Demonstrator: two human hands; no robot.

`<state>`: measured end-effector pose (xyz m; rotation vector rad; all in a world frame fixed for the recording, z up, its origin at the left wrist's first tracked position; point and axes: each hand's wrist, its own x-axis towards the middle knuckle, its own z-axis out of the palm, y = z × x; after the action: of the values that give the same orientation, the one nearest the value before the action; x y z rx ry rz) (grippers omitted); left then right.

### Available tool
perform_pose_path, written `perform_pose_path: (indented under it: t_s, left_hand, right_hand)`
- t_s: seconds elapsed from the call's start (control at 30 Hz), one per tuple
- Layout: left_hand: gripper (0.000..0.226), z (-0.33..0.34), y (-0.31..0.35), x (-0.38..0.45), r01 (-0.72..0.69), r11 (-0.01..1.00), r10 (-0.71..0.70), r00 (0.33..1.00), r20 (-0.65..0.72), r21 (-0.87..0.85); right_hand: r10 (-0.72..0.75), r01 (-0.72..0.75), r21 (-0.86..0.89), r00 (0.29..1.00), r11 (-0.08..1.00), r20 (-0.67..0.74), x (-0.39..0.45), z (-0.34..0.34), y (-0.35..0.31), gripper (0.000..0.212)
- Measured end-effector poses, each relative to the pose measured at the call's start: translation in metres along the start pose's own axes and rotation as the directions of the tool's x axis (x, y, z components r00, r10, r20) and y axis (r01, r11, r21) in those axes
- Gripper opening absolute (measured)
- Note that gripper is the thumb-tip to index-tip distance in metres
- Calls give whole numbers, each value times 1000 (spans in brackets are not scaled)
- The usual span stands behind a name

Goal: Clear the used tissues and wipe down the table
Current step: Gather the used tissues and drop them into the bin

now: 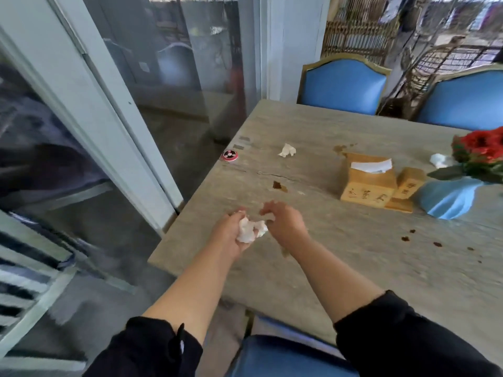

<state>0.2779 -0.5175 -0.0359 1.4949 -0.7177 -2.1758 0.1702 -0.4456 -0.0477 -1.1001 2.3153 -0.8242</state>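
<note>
The left hand [231,232] grips a wad of tissues [250,229] over the tabletop [353,268]; the right hand [283,221] pinches its edge; another crumpled tissue [287,150] lies at twelve o'clock.

Blue vase [449,197] cut by right edge, wooden box [367,183] lettering blurred, near chair [285,357] cropped below

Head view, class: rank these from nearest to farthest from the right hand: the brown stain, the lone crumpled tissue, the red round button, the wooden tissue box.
From the right hand:
1. Brown stain, just beyond the hand.
2. Lone crumpled tissue, farther ahead; wooden tissue box, to the right. Too close to call.
3. Red round button, by the table's left edge.
</note>
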Motion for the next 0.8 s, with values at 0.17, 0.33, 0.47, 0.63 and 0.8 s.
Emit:
perform_pose_path:
  t_s: [0.17, 0.33, 0.47, 0.63, 0.8]
  left_hand:
    - [18, -15, 1, 21, -6, 1000, 5, 1000, 22, 29]
    - [17, -25, -1, 31, 7, 1000, -7, 1000, 0, 24]
    - [8, -21, -1, 37, 71, 997, -72, 997, 0, -35]
    - [34, 4, 20, 45, 114, 984, -96, 987, 129, -139]
    - [28, 41, 59, 69, 133, 984, -94, 953, 289, -115]
  right_hand:
    - [-99, 193, -360, 959, 913, 265, 28, 47, 9, 37]
    - [-117, 144, -264, 986, 954, 117, 28, 51, 22, 27]
    - [10, 18, 143, 981, 990, -194, 27, 20, 4, 13]
    - [-31, 88, 264, 976, 961, -214, 45, -6, -34, 8]
    - [-63, 69, 33, 986, 997, -155, 84, -11, -39, 18]
